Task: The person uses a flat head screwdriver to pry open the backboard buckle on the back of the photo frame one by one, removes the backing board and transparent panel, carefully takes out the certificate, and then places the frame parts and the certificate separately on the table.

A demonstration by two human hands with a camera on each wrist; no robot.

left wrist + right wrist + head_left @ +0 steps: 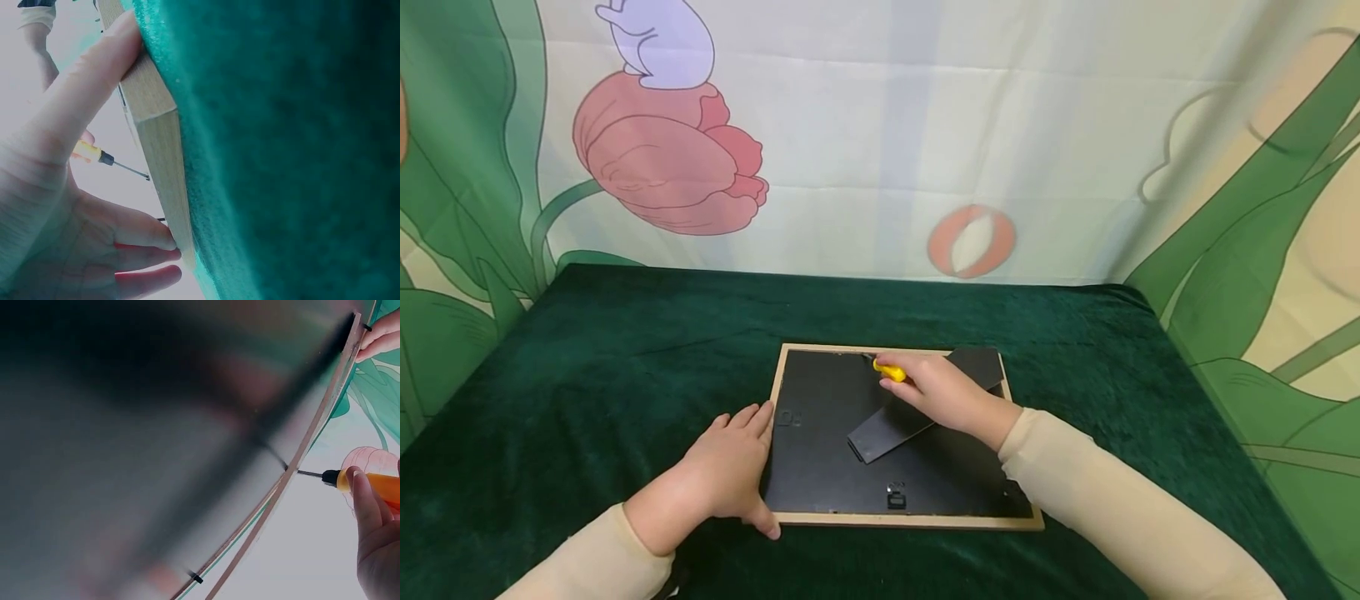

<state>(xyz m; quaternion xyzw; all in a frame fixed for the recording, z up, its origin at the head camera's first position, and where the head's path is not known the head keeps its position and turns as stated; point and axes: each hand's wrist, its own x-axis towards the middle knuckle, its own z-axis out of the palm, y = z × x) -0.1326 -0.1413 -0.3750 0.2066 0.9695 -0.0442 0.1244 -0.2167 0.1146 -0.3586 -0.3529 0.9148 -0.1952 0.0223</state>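
The right hand (936, 387) was clamped around a yellow screwdriver (891, 370), tip near the far rim of the picture frame (827, 454) beneath. The left hand (726, 468), spread, spanned its nearest corner, presumably preventing slippage.

Screened-off workspace: cartoon curtain (850, 150), cloth-covered table (700, 325)

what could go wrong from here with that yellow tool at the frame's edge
The yellow-handled tool in the right hand might slip, since its thin tip sits at the far edge, and scratch the black backing or wooden rim. The frame could also shift on the cloth, because the left hand steadies it only at its left end.
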